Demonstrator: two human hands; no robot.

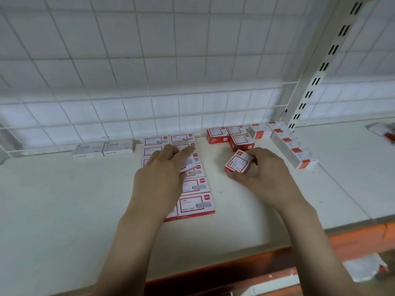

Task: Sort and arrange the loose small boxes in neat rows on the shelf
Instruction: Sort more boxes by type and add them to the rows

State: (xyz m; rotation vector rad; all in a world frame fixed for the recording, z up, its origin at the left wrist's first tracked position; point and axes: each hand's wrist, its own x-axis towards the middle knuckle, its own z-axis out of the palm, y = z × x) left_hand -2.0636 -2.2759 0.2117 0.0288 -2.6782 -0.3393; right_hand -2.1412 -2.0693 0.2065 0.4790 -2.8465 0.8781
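Several flat red-and-white boxes point(195, 206) lie in two columns on the white shelf point(64, 199), running from the back grid toward the front. My left hand point(162, 174) rests on these columns, and its fingers grip one small box point(189, 164) at mid-column. My right hand point(259, 174) pinches a small red-and-white box point(238, 162), tilted, just above the shelf right of the columns. Behind it stand three similar red boxes point(230, 136) near the back grid.
Two grey staple boxes point(104, 148) sit at the back left. A slanted row of white boxes with red ends point(292, 148) runs at the back right, beside a slotted upright point(320, 69). The wire grid point(149, 92) closes the back. An orange rail point(352, 238) edges the shelf front.
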